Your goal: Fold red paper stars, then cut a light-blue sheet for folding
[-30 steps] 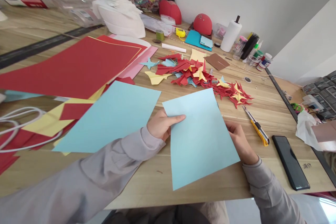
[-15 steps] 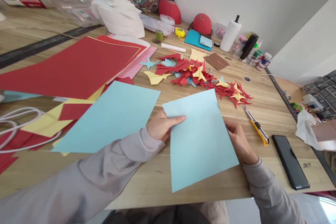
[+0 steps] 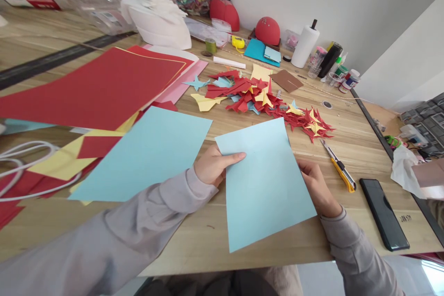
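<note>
A sheet of light blue paper is held up between my hands over the front of the table. My left hand pinches its left edge, thumb lying on top and fingers hidden beneath. At the right edge, my right hand is closed on the paper, with its fingertips partly behind the sheet. Another light blue sheet lies flat to the left, under my left forearm. Beyond the held paper spreads a pile of cut red, yellow and blue paper stars.
A yellow utility knife and a black phone lie on the right. Large red sheets and a white cable occupy the left. Bottles and a paper towel roll stand along the back wall.
The held paper has shifted very slightly at its lower edge. Both hands keep the same grip and place.
</note>
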`<move>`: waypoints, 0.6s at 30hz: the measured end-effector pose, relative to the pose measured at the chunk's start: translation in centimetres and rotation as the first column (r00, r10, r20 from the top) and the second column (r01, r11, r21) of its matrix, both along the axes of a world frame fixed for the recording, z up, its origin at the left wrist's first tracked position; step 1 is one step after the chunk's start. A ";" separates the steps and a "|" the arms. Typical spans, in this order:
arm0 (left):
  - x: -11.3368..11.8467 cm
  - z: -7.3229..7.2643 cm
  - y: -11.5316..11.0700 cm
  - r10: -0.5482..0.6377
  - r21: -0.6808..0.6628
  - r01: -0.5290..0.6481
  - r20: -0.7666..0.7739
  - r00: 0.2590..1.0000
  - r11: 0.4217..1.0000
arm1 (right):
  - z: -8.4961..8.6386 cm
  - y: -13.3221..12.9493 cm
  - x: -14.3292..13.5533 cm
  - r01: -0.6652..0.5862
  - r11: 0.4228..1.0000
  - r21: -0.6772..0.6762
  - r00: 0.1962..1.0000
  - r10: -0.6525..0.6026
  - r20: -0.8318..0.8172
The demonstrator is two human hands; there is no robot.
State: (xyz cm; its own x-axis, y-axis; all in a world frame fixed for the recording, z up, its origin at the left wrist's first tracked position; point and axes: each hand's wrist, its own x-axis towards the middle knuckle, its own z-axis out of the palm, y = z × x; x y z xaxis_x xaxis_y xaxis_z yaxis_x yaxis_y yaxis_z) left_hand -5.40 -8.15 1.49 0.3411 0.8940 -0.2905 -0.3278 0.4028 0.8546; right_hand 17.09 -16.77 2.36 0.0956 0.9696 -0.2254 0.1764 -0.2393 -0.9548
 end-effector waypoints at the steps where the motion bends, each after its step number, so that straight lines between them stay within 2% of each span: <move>1: 0.0 0.0 0.0 0.000 -0.002 0.000 0.003 1.000 1.000 | 0.0 0.0 0.0 0.000 1.000 0.000 1.000 0.000 0.001; 18: 0.1 0.2 -0.1 0.009 -0.010 -0.009 0.017 1.000 1.000 | -0.2 0.1 0.0 -0.003 1.000 0.016 0.999 0.002 0.048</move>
State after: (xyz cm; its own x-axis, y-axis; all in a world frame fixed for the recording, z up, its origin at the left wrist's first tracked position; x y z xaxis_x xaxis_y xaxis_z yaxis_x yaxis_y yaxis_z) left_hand -5.34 -8.24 1.67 0.3382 0.8941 -0.2934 -0.3455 0.4080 0.8451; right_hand 17.12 -16.65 2.11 0.1037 0.9733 -0.2048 0.2225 -0.2234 -0.9490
